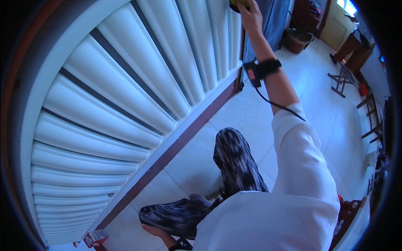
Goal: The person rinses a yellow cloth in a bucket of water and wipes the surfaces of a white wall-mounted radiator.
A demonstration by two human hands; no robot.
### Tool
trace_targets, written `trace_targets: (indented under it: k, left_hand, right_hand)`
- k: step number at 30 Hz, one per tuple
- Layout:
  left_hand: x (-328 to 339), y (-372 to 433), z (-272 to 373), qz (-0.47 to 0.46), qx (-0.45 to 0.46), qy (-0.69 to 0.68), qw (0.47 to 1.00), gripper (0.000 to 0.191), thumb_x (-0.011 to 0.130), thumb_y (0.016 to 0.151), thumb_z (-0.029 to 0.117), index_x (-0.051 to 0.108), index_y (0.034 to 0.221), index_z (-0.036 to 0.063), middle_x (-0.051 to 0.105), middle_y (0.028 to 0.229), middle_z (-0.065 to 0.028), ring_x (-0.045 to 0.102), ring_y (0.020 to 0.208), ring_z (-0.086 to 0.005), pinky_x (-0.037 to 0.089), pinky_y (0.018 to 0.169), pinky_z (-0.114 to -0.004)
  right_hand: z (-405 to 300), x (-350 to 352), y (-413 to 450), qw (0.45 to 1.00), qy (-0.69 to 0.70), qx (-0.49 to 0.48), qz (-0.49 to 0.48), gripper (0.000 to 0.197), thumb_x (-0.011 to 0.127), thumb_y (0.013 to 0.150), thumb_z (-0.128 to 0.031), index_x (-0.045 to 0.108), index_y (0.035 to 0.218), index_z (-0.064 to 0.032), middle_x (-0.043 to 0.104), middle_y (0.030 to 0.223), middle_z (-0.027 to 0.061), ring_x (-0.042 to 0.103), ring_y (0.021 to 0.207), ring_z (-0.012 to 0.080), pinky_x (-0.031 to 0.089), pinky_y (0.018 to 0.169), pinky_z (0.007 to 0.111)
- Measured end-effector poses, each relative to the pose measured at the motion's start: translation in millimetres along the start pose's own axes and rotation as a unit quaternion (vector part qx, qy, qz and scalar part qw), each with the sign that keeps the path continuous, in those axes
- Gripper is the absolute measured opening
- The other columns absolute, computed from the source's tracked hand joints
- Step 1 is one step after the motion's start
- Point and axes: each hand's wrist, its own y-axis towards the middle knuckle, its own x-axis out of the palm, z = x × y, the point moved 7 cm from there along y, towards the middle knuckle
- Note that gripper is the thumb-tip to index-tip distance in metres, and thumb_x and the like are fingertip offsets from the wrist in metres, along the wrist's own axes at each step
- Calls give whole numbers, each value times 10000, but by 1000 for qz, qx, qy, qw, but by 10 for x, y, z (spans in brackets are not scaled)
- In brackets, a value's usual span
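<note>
At the top edge, my right hand [253, 17] is closed on a yellow-and-black object [236, 5], mostly cut off by the picture's rim. It is held against the far end of a white panel of rounded upright ribs [132, 81], which looks like a column radiator. Dark gaps run between several ribs. My left hand [154, 231] rests against the outer side of my left knee [169, 216]. Its fingers are partly hidden by the patterned dark trouser leg. A strapped device with a black cable [253, 73] sits on my right wrist.
A dark red skirting strip [180, 146] runs below the panel, above pale floor tiles [185, 166]. A red-and-white box [95, 237] lies at the lower left. Beyond my right arm are a blue curtain [274, 25], a plant pot [295, 44] and a folding stool [343, 78].
</note>
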Motion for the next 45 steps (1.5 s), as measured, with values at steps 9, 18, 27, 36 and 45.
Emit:
trace_targets:
  k: [9,18,27,36,45]
  left_hand:
    - [-19,48,-59,-32,53,65,996,546,249,975,400,470,1078,-88,506,1066,-221,494,917,-296,384,878,-367]
    - [70,131,-264,-7,-9,-27,1000,587,285,965,419,439,1184,-103,473,1182,-268,475,1044,-326,331,961,-367]
    - [1,103,-220,-6,-38,-135,990,547,291,969,390,421,1179,-99,481,1155,-232,499,1014,-304,369,933,-368]
    - [-96,223,-510,27,202,335,920,539,301,965,363,398,1232,-95,440,1244,-245,424,1156,-320,304,1007,-348]
    - [79,34,-11,10,6,-11,1000,564,293,965,391,467,1162,-107,469,1192,-267,456,1086,-337,305,994,-361]
  right_hand:
    - [710,293,-1649,975,-215,-49,36,442,484,791,14,526,1215,-102,452,1273,177,449,1113,381,366,949,419]
    - [2038,143,-2240,767,-419,88,-478,266,571,702,-131,675,946,-121,606,1026,122,585,895,304,486,766,374]
    - [-550,144,-417,968,236,60,-57,468,542,861,-185,436,1313,-123,499,1235,133,465,1145,240,374,947,292]
    - [-1387,960,-748,988,-27,-143,41,446,470,891,-142,396,1329,-182,189,1445,171,268,1291,401,290,1049,416]
    - [-173,758,-2323,984,-144,-41,-96,541,513,839,-76,318,1344,-62,191,1419,246,275,1264,447,319,1010,445]
